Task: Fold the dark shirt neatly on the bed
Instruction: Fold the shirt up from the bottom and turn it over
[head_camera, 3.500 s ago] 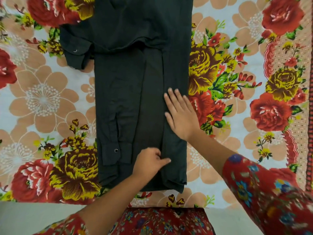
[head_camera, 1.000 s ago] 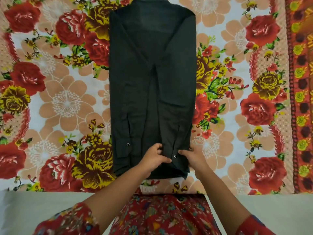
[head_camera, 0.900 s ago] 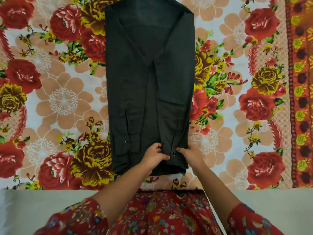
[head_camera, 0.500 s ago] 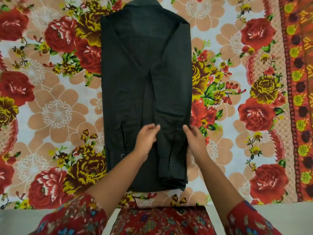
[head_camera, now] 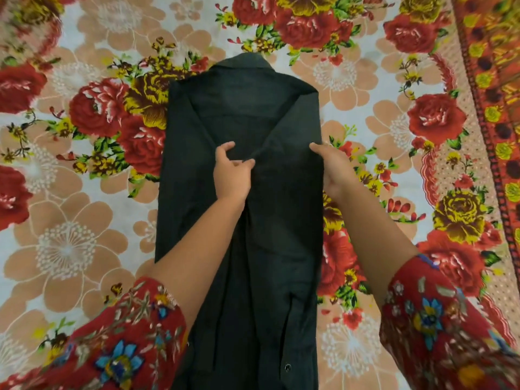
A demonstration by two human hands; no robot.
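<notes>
on the left, the floral bedsheet (head_camera: 64, 249) lies bare beside the dark shirt (head_camera: 242, 249), which rests lengthwise down the middle of the bed, collar at the far end and both sides folded in to a narrow strip. the left hand (head_camera: 232, 171), near the hem a second ago, has slid up to mid-chest and now pinches a ridge of cloth where the folded sleeves meet. the right hand (head_camera: 334, 170) has travelled up too and cups the shirt's right edge, fingers curved; whether it grips is unclear. this likely means smoothing before the lengthwise fold.
</notes>
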